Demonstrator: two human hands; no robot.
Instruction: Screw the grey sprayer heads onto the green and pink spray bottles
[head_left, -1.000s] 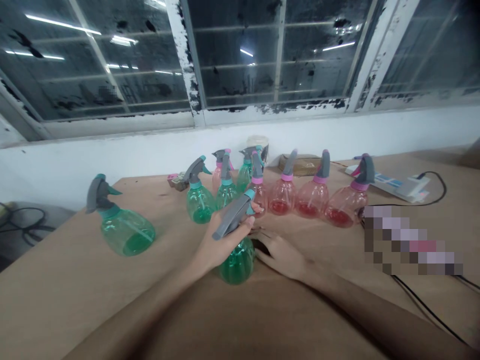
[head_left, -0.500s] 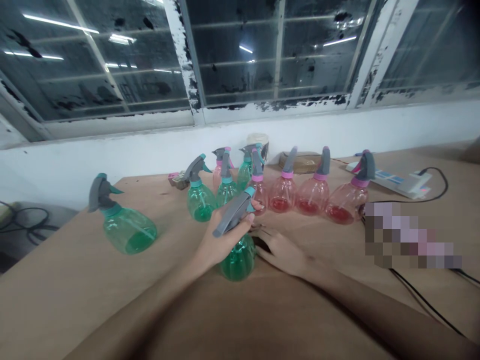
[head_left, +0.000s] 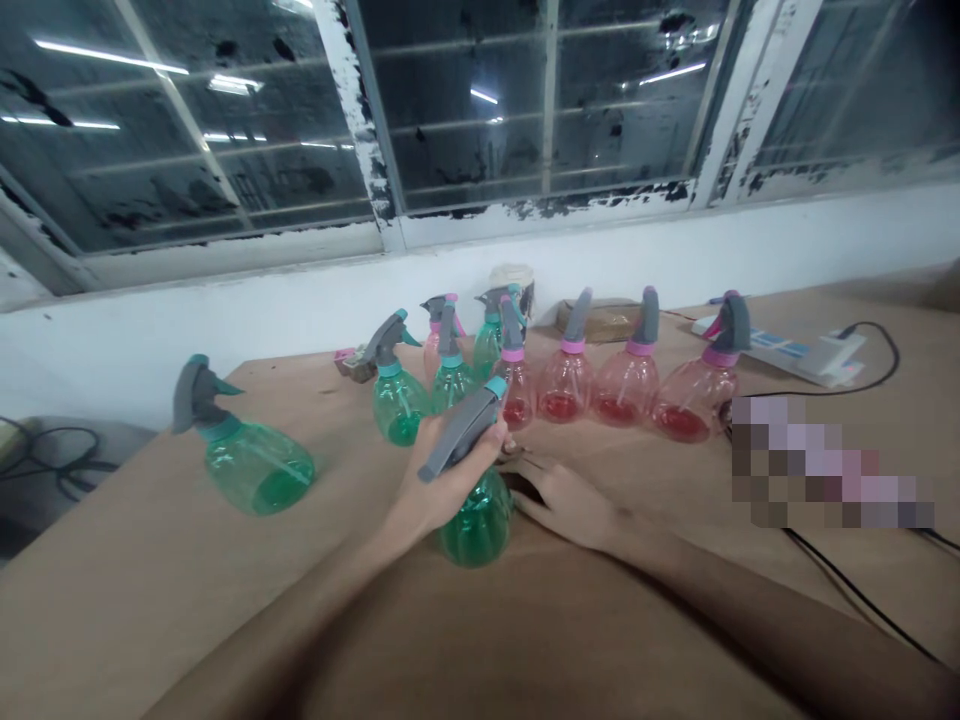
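My left hand [head_left: 435, 485] is closed round the grey trigger head of a green spray bottle [head_left: 476, 520] that stands on the brown table [head_left: 525, 620]. Just to the right of that bottle's base, my right hand [head_left: 566, 500] lies on the table with its fingers stretched toward the bottle. Behind them stands a cluster of green spray bottles [head_left: 397, 395] and a row of pink spray bottles [head_left: 626, 385].
A lone green spray bottle [head_left: 251, 460] stands at the left. A white power strip [head_left: 795, 355] with a black cable [head_left: 877, 365] lies at the back right. A blurred patch [head_left: 825, 475] covers something on the right. A white wall and dark windows rise behind the table.
My left hand's fingers have curled a little tighter over the trigger head. The bottle and my right hand have stayed in place; the view has shifted slightly.
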